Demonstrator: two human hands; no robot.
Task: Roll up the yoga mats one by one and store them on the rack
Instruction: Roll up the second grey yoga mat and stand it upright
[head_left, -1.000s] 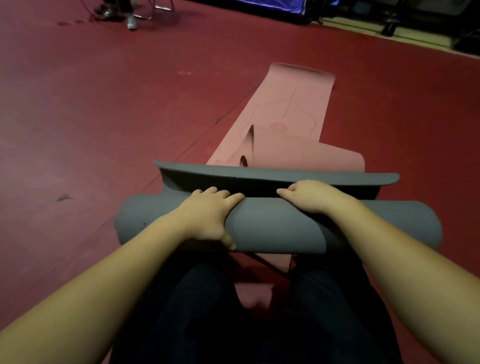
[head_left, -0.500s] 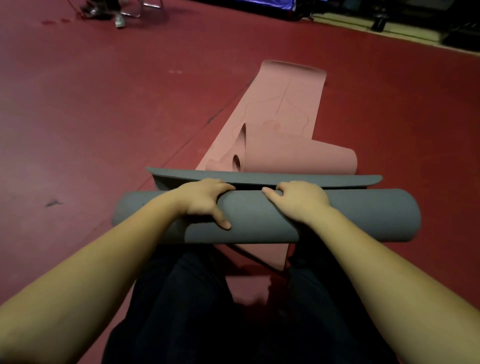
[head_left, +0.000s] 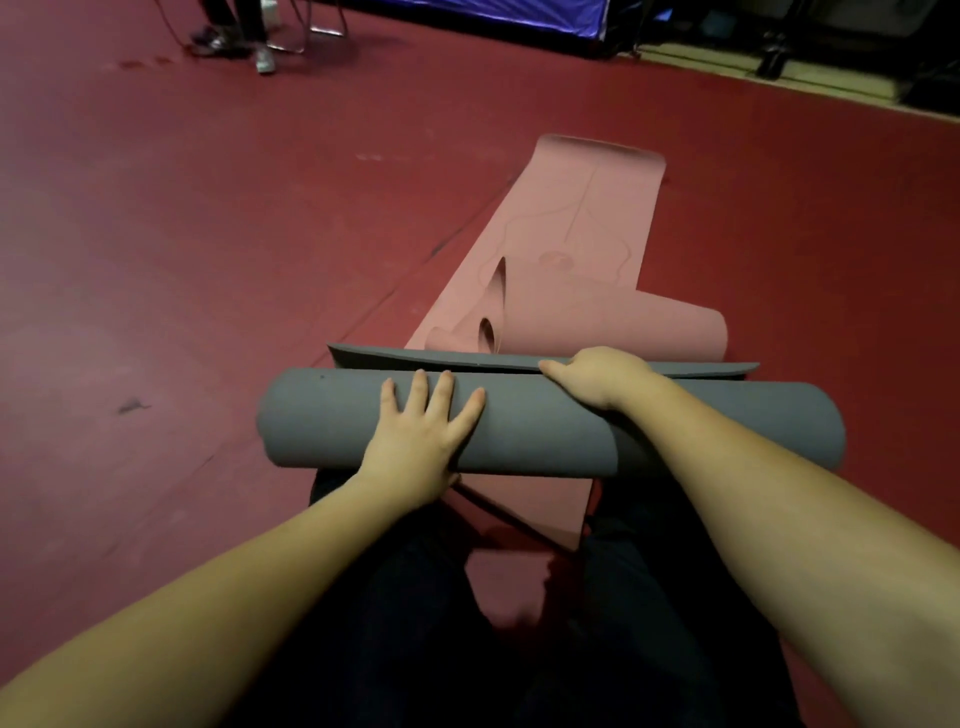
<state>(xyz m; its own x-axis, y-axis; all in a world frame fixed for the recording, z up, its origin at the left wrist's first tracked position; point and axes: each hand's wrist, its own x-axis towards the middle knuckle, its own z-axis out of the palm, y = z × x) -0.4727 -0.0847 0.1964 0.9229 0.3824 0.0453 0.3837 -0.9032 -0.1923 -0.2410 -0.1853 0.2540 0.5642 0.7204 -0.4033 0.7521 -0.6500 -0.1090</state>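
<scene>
Red floor (head_left: 208, 260) all round, with a dark scuff mark (head_left: 132, 405) at far left. Top left, at the far edge: the legs and shoes of another person (head_left: 244, 36) beside thin metal chair legs.

Grey mat (head_left: 545, 431) lies crosswise in front of the knees, nearly all rolled into a thick tube. Its last loose flap (head_left: 363, 358) stands up just behind the roll.

Left hand (head_left: 421, 441): flat on top of the roll, left of its middle, fingers straight and spread, palm pressing down.

Right hand (head_left: 602, 376): at the far upper side of the roll, right of its middle, fingers curled over where the flap meets the roll. It appears to grip the flap's edge, though the fingertips are hidden.

Hands are apart, both on the grey mat.

Pink mat (head_left: 576, 228) lies partly under and beyond the grey one, stretching away flat, with its near end loosely curled up just behind the grey flap.

Dark trousers (head_left: 415, 623) at the bottom of view.
</scene>
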